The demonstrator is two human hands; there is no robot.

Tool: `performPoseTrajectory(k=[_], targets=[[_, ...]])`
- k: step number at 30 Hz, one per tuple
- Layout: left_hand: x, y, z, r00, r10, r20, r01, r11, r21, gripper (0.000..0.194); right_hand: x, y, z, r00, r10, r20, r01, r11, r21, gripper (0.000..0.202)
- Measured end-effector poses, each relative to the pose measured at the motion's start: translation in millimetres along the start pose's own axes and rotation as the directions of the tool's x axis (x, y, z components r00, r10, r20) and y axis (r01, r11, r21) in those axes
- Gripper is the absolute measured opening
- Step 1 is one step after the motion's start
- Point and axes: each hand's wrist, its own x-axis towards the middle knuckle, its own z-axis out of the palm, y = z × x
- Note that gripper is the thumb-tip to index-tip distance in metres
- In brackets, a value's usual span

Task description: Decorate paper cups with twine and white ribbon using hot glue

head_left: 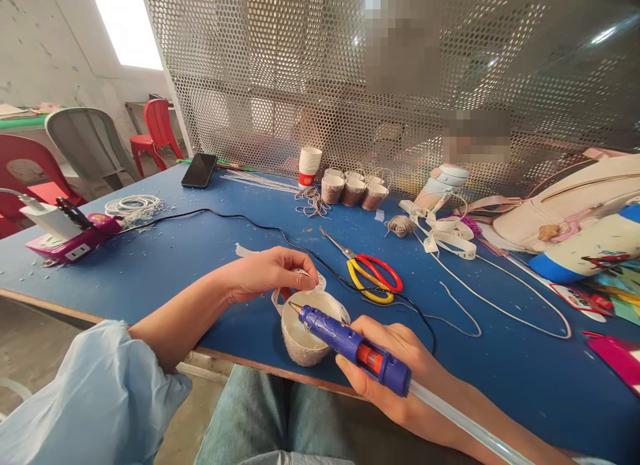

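My right hand [405,358] is wrapped round a blue hot glue gun [333,333] with a clear glue stick [465,418] running out of its back. The gun's nozzle points left, over the near side of a small twine-wrapped cup [303,350] with a white inside. The cup stands upright near the table's front edge. At its far left rim, my left hand [275,275] pinches a thin white printed ribbon [276,301] between thumb and fingers. Part of the ribbon loops beside the cup. Whether the nozzle touches the cup, I cannot tell.
Scissors [367,271] with red and yellow handles lie just beyond the cup, beside a black cable [240,217]. Farther back stand stacked paper cups [310,161] and several twine-wrapped cups [353,190]. A twine ball [400,225], ribbon roll [453,241], phone [199,170] and power strip [75,241] lie around.
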Motion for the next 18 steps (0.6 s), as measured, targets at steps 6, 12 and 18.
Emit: performPoseTrajectory(k=[6,12,18], targets=[[0.6,-0.6,0.2,1.0,0.013,-0.001,-0.013,1.0,0.004,0.025,-0.6,0.6,5.3,0.997,-0.053,-0.053,0.053,0.998,-0.015,0.01],[0.4,-1.3,-0.7,1.0,0.022,-0.003,-0.022,0.999,0.026,0.024,2.5,-4.6,-0.5,0.988,0.152,-0.004,-0.151,0.983,0.104,0.018],[0.5,-1.2,-1.7,1.0,0.028,0.007,-0.028,0.999,0.035,0.023,4.8,-4.4,-2.8,0.919,0.339,0.202,-0.393,0.826,0.405,0.033]])
